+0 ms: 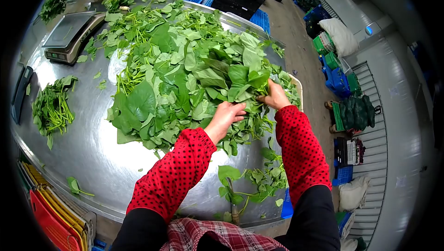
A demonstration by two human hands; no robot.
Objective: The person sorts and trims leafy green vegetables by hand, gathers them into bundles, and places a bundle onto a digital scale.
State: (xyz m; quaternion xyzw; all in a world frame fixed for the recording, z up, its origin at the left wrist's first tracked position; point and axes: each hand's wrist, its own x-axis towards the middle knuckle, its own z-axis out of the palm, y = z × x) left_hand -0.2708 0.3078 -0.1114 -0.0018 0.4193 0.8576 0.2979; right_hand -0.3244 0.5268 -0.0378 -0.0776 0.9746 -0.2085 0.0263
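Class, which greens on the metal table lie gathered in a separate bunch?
The bunch below the scale, at the picture's left: its stems lie together, with bare metal between it and the heap, unlike the scattered sprigs at lower right.

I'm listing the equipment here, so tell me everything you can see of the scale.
The scale has a flat, grey, metal-looking plate on a low, pale housing with a dark front panel; any reading is too small to tell. It stands on the metal table, leafy greens close beside it. No hand touches it.
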